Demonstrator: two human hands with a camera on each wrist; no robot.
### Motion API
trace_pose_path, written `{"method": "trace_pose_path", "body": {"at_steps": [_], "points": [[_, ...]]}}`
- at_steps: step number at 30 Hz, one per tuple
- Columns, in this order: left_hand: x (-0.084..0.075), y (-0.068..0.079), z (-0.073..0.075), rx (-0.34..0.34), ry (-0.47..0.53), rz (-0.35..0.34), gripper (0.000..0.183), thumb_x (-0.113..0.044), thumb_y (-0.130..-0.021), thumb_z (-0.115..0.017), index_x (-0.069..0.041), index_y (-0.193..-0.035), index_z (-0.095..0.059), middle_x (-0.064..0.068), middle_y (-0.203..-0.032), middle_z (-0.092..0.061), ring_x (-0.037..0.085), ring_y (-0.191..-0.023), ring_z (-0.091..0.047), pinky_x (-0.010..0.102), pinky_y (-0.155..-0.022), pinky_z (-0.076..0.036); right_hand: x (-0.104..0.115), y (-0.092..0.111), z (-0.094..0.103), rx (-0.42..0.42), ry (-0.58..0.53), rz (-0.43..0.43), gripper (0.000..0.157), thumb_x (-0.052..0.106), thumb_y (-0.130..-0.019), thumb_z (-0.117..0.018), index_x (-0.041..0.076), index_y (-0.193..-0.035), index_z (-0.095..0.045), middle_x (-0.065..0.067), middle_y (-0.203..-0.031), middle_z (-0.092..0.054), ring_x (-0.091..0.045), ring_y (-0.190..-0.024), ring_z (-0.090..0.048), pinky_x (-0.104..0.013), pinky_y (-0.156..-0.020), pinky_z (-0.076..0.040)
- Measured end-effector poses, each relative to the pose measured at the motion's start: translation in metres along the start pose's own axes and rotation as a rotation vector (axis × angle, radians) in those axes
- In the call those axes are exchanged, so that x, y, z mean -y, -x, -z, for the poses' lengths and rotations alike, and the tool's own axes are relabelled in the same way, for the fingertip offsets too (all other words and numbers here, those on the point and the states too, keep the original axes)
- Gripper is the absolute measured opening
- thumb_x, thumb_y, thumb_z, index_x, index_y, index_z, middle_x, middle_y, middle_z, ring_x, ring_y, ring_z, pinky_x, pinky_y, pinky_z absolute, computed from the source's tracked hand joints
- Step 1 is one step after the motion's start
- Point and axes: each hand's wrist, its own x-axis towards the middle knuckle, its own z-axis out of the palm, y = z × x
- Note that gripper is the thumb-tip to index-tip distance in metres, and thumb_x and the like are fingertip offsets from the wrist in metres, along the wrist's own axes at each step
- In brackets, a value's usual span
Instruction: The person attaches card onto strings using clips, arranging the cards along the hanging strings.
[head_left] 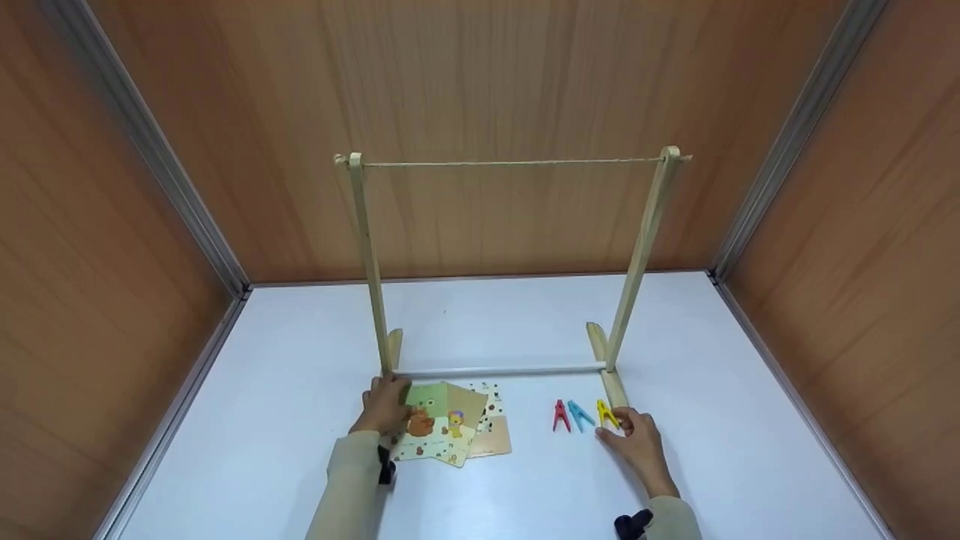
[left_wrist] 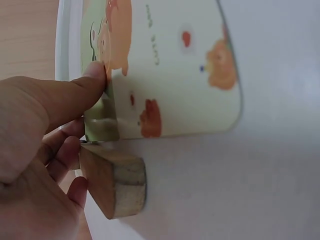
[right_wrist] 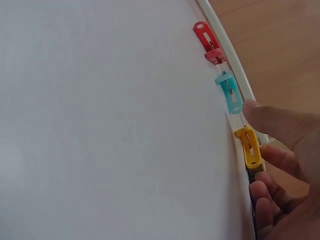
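In the head view my left hand is at the left edge of a fanned pile of printed cards. Its thumb lies on the green part of the top bear card, with fingers at the edge, pinching it, beside the wooden foot of a stand. My right hand reaches to a yellow clothespin, thumb and index finger spread around it and not closed. A blue clothespin and a red clothespin lie in a row to its left.
Behind the cards stands a wooden frame with a left post, a right post and a string across the top. A white bar joins the posts low down. Wood-grain panels enclose the white table.
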Motion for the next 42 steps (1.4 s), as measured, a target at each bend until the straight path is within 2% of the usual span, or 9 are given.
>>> {"method": "trace_pose_path", "body": {"at_steps": [5, 9, 13, 18, 22, 29, 36, 42], "points": [[0.002, -0.002, -0.001, -0.010, 0.042, 0.026, 0.055, -0.009, -0.082, -0.073, -0.007, -0.134, -0.055, 0.016, -0.144, -0.043, 0.032, -0.125, -0.036, 0.051, -0.101, -0.031, 0.000, 0.000, -0.003, -0.014, 0.008, 0.031, 0.045, 0.021, -0.080, -0.078, -0.002, -0.114, -0.060, -0.013, -0.096, -0.051, -0.021, -0.084, -0.046, -0.029, -0.073, -0.040], [0.004, -0.003, -0.004, -0.012, 0.066, 0.041, 0.054, -0.009, -0.083, -0.072, -0.009, -0.134, -0.055, 0.014, -0.145, -0.042, 0.031, -0.126, -0.035, 0.052, -0.105, -0.029, 0.001, -0.001, -0.003, 0.010, 0.006, -0.003, 0.043, 0.020, -0.080, -0.077, -0.001, -0.114, -0.060, -0.014, -0.098, -0.051, -0.023, -0.087, -0.048, -0.030, -0.075, -0.041], [0.006, -0.002, -0.006, -0.016, 0.078, 0.031, 0.052, -0.009, -0.083, -0.071, -0.009, -0.133, -0.055, 0.013, -0.145, -0.041, 0.032, -0.126, -0.034, 0.052, -0.106, -0.027, 0.001, -0.001, -0.002, 0.041, 0.024, -0.020, 0.041, 0.021, -0.081, -0.076, 0.000, -0.112, -0.061, -0.015, -0.102, -0.050, -0.025, -0.091, -0.051, -0.033, -0.078, -0.043], [0.006, -0.001, -0.006, -0.022, 0.078, 0.013, 0.050, -0.010, -0.084, -0.071, -0.008, -0.132, -0.056, 0.014, -0.144, -0.042, 0.032, -0.127, -0.034, 0.052, -0.106, -0.027, 0.005, -0.001, -0.001, 0.073, 0.065, -0.029, 0.047, 0.029, -0.082, -0.075, 0.000, -0.116, -0.060, -0.017, -0.106, -0.048, -0.025, -0.092, -0.050, -0.037, -0.081, -0.044], [0.007, -0.001, -0.006, -0.022, 0.094, 0.022, 0.051, -0.009, -0.084, -0.071, -0.010, -0.132, -0.056, 0.012, -0.145, -0.041, 0.032, -0.127, -0.034, 0.053, -0.106, -0.027, 0.008, -0.001, -0.002, 0.081, 0.100, -0.050, 0.053, 0.035, -0.081, -0.076, 0.001, -0.119, -0.060, -0.017, -0.106, -0.047, -0.024, -0.090, -0.047, -0.036, -0.078, -0.044], [0.008, -0.001, -0.007, -0.039, 0.103, 0.005, 0.052, -0.006, -0.081, -0.073, -0.007, -0.130, -0.057, 0.016, -0.146, -0.040, 0.033, -0.129, -0.033, 0.053, -0.106, -0.025, 0.009, -0.003, -0.006, 0.052, 0.153, -0.022, 0.050, 0.032, -0.081, -0.076, 0.002, -0.119, -0.061, -0.017, -0.100, -0.045, -0.023, -0.085, -0.043, -0.030, -0.068, -0.039], [0.006, 0.001, -0.007, -0.023, 0.116, 0.025, 0.053, -0.006, -0.082, -0.071, -0.010, -0.133, -0.055, 0.014, -0.149, -0.037, 0.033, -0.130, -0.030, 0.055, -0.107, -0.026, 0.011, -0.004, -0.006, 0.076, 0.167, -0.071, 0.051, 0.032, -0.085, -0.073, 0.004, -0.124, -0.059, -0.015, -0.101, -0.044, -0.022, -0.085, -0.043, -0.029, -0.067, -0.039], [0.007, 0.000, -0.007, -0.015, 0.120, 0.048, 0.053, -0.008, -0.083, -0.071, -0.010, -0.133, -0.054, 0.013, -0.148, -0.037, 0.033, -0.129, -0.031, 0.055, -0.106, -0.027, 0.010, -0.003, -0.006, 0.072, 0.157, -0.061, 0.045, 0.029, -0.085, -0.073, 0.002, -0.118, -0.060, -0.016, -0.102, -0.044, -0.024, -0.085, -0.044, -0.032, -0.068, -0.042]]}}
